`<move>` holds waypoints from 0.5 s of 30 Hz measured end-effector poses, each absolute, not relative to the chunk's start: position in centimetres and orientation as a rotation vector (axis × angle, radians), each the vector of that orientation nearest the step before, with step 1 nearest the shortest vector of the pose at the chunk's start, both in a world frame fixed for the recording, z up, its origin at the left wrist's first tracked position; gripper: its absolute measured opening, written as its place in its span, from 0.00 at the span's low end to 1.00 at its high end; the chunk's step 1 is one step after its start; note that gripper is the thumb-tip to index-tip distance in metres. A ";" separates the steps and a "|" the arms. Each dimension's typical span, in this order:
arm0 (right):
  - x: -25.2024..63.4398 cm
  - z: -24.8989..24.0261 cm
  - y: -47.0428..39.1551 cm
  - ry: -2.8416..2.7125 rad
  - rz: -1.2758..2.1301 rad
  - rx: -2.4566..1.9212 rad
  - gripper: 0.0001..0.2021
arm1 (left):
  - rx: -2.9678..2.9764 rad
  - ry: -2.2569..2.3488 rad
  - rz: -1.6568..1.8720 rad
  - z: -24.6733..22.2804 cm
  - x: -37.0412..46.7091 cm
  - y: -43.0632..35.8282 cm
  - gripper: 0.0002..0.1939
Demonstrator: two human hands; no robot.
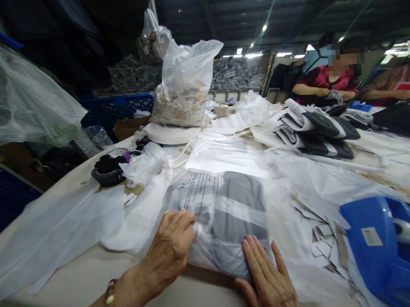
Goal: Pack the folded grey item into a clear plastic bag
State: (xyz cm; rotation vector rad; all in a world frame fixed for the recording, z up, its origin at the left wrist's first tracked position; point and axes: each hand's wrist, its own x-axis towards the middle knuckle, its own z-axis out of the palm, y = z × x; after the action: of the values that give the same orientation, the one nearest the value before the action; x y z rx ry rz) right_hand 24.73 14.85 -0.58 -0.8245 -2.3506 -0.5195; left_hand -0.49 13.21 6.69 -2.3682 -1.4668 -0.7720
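A folded grey and white garment [240, 217] lies on the table inside a clear plastic bag [197, 187] with printed text on its upper left. My left hand [171, 241] is closed on the bag's film at the left side, the fingers pinched together. My right hand [268, 278] rests on the bag's lower right corner, fingers stretched out over the covered garment. A beaded bracelet [111, 305] circles my left wrist.
A blue tape dispenser [386, 248] stands right, beside scattered paper pieces [326, 245]. Plastic sheets [76, 225] and a dark bowl [109, 173] lie left. Behind are a filled plastic bag [185, 89] and folded dark-and-white pieces [317, 130]. Two people [341, 79] work back right.
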 end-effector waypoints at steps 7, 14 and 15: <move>24.5 0.0 14.7 -2.372 -0.524 -0.824 0.25 | -2.367 -1.516 -0.731 6.4 -0.5 12.8 0.11; 28.7 4.2 14.2 -2.273 -0.447 -0.905 0.25 | -2.332 -1.466 -0.754 6.8 -0.5 13.0 0.13; 30.4 5.1 14.3 -2.208 -0.445 -0.967 0.25 | -2.330 -1.469 -0.771 6.7 -0.5 13.0 0.13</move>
State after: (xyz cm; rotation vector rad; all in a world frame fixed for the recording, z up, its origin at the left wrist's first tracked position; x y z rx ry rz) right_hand 30.37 14.25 5.11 -0.9666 -2.2078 -0.4455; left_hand -0.55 13.01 6.67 -2.3295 -1.4690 -0.7712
